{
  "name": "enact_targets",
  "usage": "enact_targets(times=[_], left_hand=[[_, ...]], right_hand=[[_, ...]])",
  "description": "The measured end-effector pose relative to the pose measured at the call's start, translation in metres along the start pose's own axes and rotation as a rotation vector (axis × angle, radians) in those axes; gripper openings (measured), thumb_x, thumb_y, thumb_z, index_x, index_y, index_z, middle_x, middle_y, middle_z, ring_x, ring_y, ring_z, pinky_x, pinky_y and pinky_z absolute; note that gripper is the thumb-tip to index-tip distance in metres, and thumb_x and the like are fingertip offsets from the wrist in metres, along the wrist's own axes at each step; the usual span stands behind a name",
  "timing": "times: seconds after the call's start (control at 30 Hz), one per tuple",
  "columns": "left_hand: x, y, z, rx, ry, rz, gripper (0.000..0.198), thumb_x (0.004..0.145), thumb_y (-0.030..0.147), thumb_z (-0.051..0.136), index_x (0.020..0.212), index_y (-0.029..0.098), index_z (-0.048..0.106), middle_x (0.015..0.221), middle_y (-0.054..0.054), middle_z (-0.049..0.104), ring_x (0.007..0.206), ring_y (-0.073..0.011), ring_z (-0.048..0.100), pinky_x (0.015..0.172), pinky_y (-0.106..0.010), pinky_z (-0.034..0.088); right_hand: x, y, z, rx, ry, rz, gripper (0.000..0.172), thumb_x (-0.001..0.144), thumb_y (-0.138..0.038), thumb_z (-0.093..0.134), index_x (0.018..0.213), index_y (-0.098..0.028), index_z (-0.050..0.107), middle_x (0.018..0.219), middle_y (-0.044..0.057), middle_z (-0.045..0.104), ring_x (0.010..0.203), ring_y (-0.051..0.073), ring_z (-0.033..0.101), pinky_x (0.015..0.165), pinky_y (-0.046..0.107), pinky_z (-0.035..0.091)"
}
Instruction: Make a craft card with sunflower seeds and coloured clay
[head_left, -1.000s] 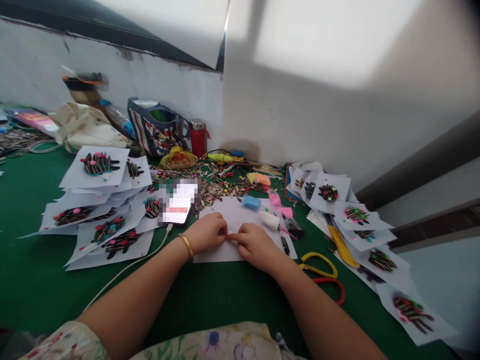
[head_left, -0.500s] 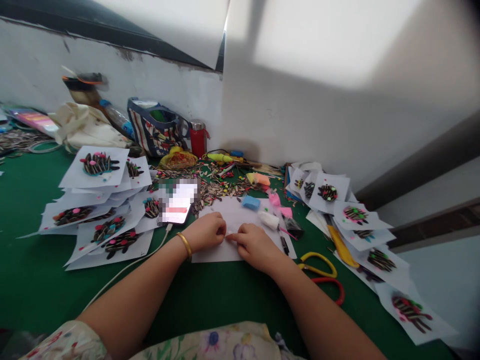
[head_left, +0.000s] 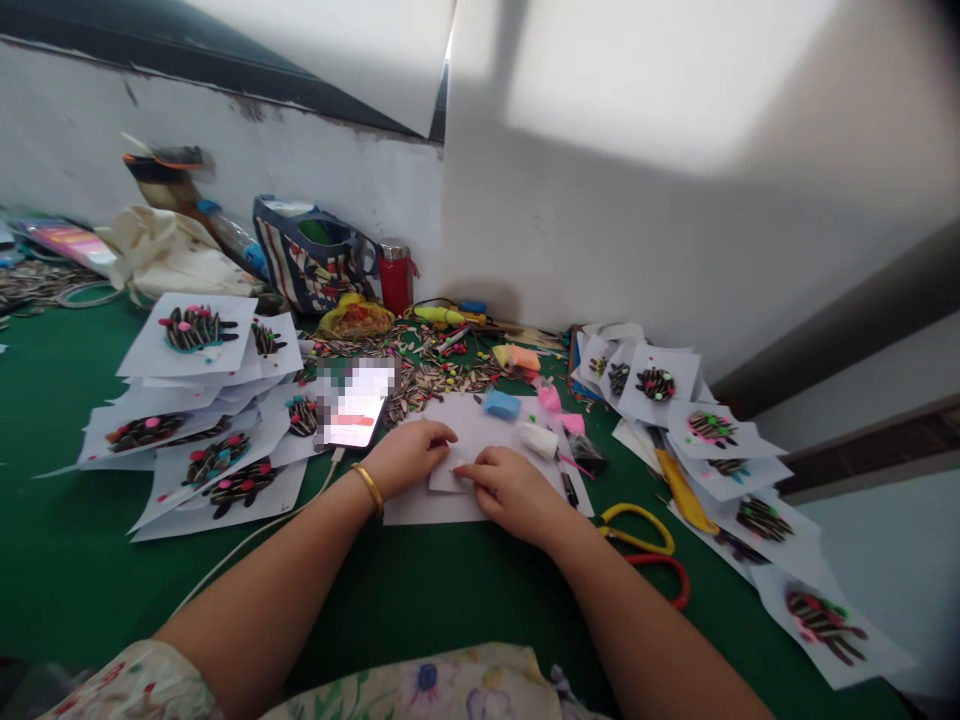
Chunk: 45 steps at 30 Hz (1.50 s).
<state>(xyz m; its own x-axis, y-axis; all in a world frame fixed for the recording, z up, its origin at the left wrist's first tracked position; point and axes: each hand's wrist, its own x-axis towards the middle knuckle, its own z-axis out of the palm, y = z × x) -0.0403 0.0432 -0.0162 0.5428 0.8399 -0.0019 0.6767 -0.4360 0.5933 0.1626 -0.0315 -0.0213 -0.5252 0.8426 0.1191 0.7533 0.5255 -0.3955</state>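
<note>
Both hands are busy just in front of the person: the small white card [head_left: 447, 482] lies on a larger white sheet [head_left: 409, 508] on the green worktop [head_left: 427, 590], partly covered by the fingers. The right hand [head_left: 514, 492] has its index finger stretched onto the card, the rest curled under. The left hand [head_left: 411, 458] is loosely bent at the card's left side, thumb and index finger close; whether either grips anything, I can't tell from here. For this sort of close handling, I'd say light, flat fingertip pressure and a steadied edge would serve best, so the card neither slides nor creases. As for writing, I can make out none: the phone [head_left: 364, 415] has a blurred screen, and the blue packet [head_left: 501, 404] and red flask [head_left: 395, 280] show no lettering I can read.
</note>
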Motion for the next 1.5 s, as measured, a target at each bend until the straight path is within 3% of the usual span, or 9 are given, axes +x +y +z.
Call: enact_targets(times=[0.23, 0.4, 0.5, 0.63, 0.77, 0.97, 1.17, 1.3, 1.5], left_hand=[[0.0, 0.005, 0.003, 0.045, 0.034, 0.001, 0.025, 0.087, 0.034, 0.051, 0.086, 0.02, 0.071, 0.089, -0.005, 0.073, 0.085, -0.0203, 0.064, 0.077, -0.029, 0.046], [0.001, 0.005, 0.007, -0.052, 0.119, 0.016, 0.02, 0.083, 0.028, 0.055, 0.095, 0.02, 0.068, 0.092, -0.003, 0.071, 0.085, -0.0188, 0.063, 0.077, -0.029, 0.047], [0.001, 0.007, 0.007, -0.111, 0.153, 0.044, 0.022, 0.086, 0.029, 0.052, 0.096, 0.02, 0.069, 0.097, -0.004, 0.071, 0.092, -0.0192, 0.062, 0.085, -0.03, 0.046], [-0.001, 0.013, 0.004, -0.175, 0.132, 0.0, 0.022, 0.084, 0.038, 0.056, 0.079, 0.019, 0.066, 0.078, -0.001, 0.068, 0.076, -0.0173, 0.061, 0.069, -0.028, 0.046], [-0.001, 0.014, 0.008, -0.255, 0.159, -0.002, 0.018, 0.082, 0.036, 0.06, 0.077, 0.019, 0.066, 0.076, 0.0, 0.067, 0.073, -0.016, 0.061, 0.068, -0.027, 0.047], [-0.002, 0.019, 0.018, -0.519, 0.206, 0.011, 0.017, 0.079, 0.03, 0.063, 0.091, 0.018, 0.063, 0.083, -0.002, 0.068, 0.075, -0.0146, 0.063, 0.07, -0.026, 0.051], [-0.006, 0.025, 0.02, -0.429, 0.37, 0.08, 0.011, 0.079, 0.029, 0.066, 0.083, 0.018, 0.065, 0.08, -0.001, 0.067, 0.075, -0.0149, 0.061, 0.071, -0.027, 0.051], [-0.005, 0.022, 0.021, -0.379, 0.37, 0.112, 0.009, 0.08, 0.028, 0.067, 0.08, 0.019, 0.068, 0.077, -0.001, 0.067, 0.073, -0.0148, 0.061, 0.068, -0.027, 0.05], [-0.011, 0.027, 0.017, -0.221, 0.3, 0.255, 0.022, 0.091, 0.031, 0.053, 0.092, 0.021, 0.073, 0.094, -0.005, 0.064, 0.09, -0.0165, 0.061, 0.087, -0.031, 0.048]], right_hand=[[0.001, -0.005, 0.002, -0.143, -0.005, -0.062, 0.03, 0.089, -0.018, 0.054, 0.117, -0.025, 0.063, 0.104, 0.007, 0.062, 0.099, 0.021, 0.051, 0.088, 0.035, 0.035], [0.003, -0.007, 0.0, -0.112, 0.03, -0.027, 0.025, 0.091, -0.019, 0.048, 0.114, -0.019, 0.059, 0.1, 0.006, 0.066, 0.095, 0.021, 0.055, 0.087, 0.034, 0.036], [0.002, 0.002, -0.008, -0.169, 0.125, 0.108, 0.024, 0.088, -0.02, 0.051, 0.11, -0.018, 0.059, 0.102, 0.008, 0.066, 0.096, 0.023, 0.054, 0.087, 0.036, 0.037], [-0.002, 0.028, -0.02, -0.376, 0.333, 0.419, 0.032, 0.084, -0.023, 0.057, 0.116, -0.018, 0.058, 0.116, 0.014, 0.06, 0.108, 0.03, 0.049, 0.09, 0.043, 0.034], [-0.007, 0.048, -0.024, -0.451, 0.258, 0.554, 0.025, 0.084, -0.027, 0.06, 0.108, -0.019, 0.062, 0.112, 0.016, 0.061, 0.106, 0.032, 0.049, 0.085, 0.045, 0.035], [-0.003, 0.032, -0.024, -0.367, 0.323, 0.411, 0.026, 0.086, -0.026, 0.058, 0.111, -0.02, 0.059, 0.117, 0.012, 0.061, 0.11, 0.029, 0.049, 0.092, 0.045, 0.034], [0.001, 0.005, -0.01, -0.127, 0.303, 0.148, 0.032, 0.085, -0.026, 0.059, 0.116, -0.019, 0.058, 0.114, 0.01, 0.063, 0.107, 0.026, 0.053, 0.094, 0.04, 0.039], [0.001, 0.001, -0.003, -0.079, 0.305, 0.13, 0.031, 0.086, -0.027, 0.058, 0.115, -0.016, 0.059, 0.11, 0.01, 0.064, 0.103, 0.026, 0.055, 0.092, 0.039, 0.043], [0.002, 0.002, -0.001, -0.071, 0.31, 0.153, 0.028, 0.09, -0.029, 0.053, 0.112, -0.014, 0.06, 0.104, 0.01, 0.066, 0.098, 0.025, 0.058, 0.088, 0.036, 0.044]])
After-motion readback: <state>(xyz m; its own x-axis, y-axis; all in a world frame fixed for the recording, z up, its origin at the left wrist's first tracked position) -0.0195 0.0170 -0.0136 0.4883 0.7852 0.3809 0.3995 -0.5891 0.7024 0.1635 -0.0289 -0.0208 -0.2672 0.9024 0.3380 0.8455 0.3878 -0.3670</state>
